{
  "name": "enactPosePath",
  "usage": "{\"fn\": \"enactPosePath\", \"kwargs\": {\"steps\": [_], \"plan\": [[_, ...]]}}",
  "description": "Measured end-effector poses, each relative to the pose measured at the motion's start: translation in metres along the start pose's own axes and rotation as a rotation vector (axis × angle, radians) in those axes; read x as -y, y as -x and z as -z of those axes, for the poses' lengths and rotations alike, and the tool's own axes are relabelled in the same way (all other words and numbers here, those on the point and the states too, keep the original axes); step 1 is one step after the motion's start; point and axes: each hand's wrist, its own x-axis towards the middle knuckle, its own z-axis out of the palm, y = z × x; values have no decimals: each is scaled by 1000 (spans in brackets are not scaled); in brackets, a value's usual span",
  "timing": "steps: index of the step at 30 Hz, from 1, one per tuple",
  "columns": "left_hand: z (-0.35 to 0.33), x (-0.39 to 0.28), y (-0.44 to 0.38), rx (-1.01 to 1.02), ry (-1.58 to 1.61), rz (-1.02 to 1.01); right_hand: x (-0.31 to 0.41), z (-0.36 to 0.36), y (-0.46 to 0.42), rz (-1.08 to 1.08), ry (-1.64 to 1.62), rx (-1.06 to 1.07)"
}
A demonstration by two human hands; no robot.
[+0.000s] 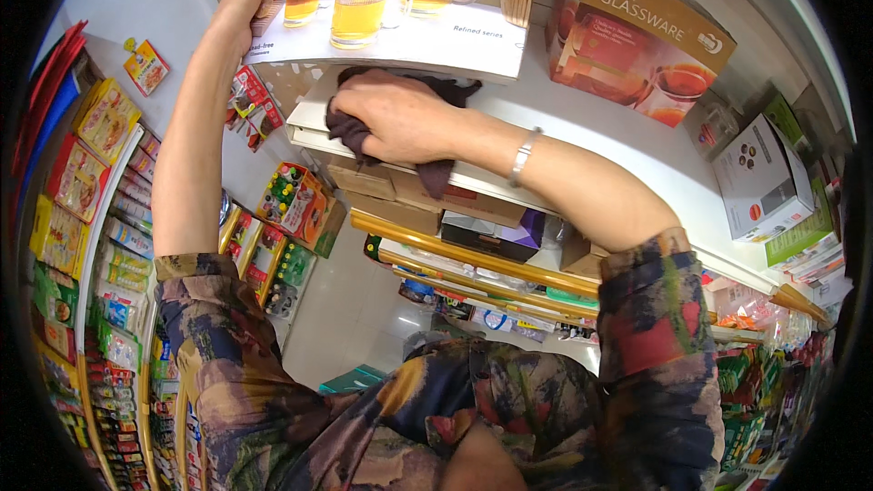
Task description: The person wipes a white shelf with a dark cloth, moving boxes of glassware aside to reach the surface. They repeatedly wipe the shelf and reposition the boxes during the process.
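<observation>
My left hand (254, 5) grips the left end of a glassware carton (416, 48) printed with glass mugs, at the top of the view. Its fingers go behind the box, where I cannot see them. Below the carton, my right hand (395, 112) holds a dark, crumpled cloth (351, 124) against the front left part of a white shelf (505, 106). One end of the cloth hangs over the shelf's front edge. A silver bracelet (524, 157) circles my right wrist.
Another glassware box (634, 34) stands farther right on the shelf, with a white box (762, 177) beyond it. Lower shelves with gold rails (470, 252) hold cartons. Packed goods (82, 177) line the left side. A drinks crate (293, 198) sits near the corner.
</observation>
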Motion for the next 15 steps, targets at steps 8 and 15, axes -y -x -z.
{"fn": "enactPosePath", "kwargs": {"steps": [8,15], "plan": [[2,8,-4,-44,-28,4,11,68,128,-50,122,-40],[11,29,43,-91,124,-164,43,112,207,-248,282,-72]]}}
